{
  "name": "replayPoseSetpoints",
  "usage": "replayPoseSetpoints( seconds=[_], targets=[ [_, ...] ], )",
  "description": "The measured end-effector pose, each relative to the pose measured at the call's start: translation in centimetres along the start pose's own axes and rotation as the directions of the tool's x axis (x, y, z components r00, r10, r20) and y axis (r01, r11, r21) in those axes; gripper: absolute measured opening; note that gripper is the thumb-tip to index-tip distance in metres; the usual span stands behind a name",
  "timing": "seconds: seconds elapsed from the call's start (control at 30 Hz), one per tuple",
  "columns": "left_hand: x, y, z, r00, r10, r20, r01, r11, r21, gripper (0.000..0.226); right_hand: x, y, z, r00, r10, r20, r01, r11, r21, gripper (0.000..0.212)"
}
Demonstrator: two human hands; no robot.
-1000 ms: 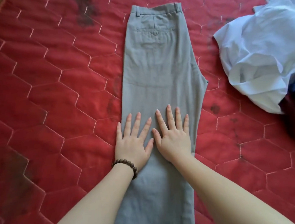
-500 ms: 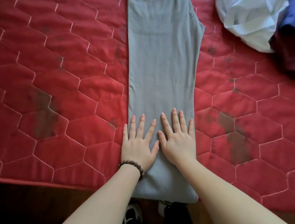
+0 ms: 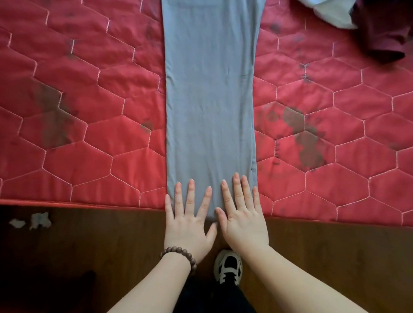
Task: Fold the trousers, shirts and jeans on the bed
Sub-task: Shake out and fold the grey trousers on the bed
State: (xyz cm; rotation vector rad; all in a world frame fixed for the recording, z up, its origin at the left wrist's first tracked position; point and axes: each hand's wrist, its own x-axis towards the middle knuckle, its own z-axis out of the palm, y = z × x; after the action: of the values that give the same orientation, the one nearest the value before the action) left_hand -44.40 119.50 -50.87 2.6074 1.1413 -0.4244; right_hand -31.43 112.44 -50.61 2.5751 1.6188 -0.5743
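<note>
Soft, even daylight lights the red bed cover [image 3: 70, 98] and grey trousers [image 3: 210, 93] clearly with no glare, while the wooden floor [image 3: 96, 253] at 7 o'clock falls into deep shadow, and the wide lens bends the bed edge and slightly softens the corners.

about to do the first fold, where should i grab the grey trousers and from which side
Probably best at the hem end of the grey trousers, one corner per hand. Both legs lie stacked in one long flat strip ending at the near bed edge, right under the left hand and right hand. Come from the near side, slip the fingers under the corners and carry them toward the far end.
</note>
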Motion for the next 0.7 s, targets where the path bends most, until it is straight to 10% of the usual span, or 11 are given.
replayPoseSetpoints(
  seconds=[0.17,0.33,0.5,0.7],
  targets=[
    [1.0,0.1,-3.3,0.967,-0.246,-0.064,0.21,0.917,-0.34,0.071,0.5,0.4,-3.3,0.977,0.169,-0.13,-0.108,0.917,0.385,0.056],
    [3.4,-1.0,-5.7,0.826,-0.563,-0.014,0.425,0.64,-0.64,0.058,2.1,1.0,-5.1,0.892,0.447,0.061,-0.387,0.689,0.613,0.044],
    [3.5,-2.3,-5.7,0.813,-0.573,-0.1,0.333,0.599,-0.729,0.007,2.9,1.7,-5.3,0.833,0.519,0.19,-0.477,0.503,0.721,0.014],
    [3.5,-2.7,-4.9,0.847,-0.531,0.006,0.328,0.514,-0.792,0.014,2.1,2.0,-5.1,0.787,0.606,0.117,-0.497,0.509,0.702,0.034]
  ],
)
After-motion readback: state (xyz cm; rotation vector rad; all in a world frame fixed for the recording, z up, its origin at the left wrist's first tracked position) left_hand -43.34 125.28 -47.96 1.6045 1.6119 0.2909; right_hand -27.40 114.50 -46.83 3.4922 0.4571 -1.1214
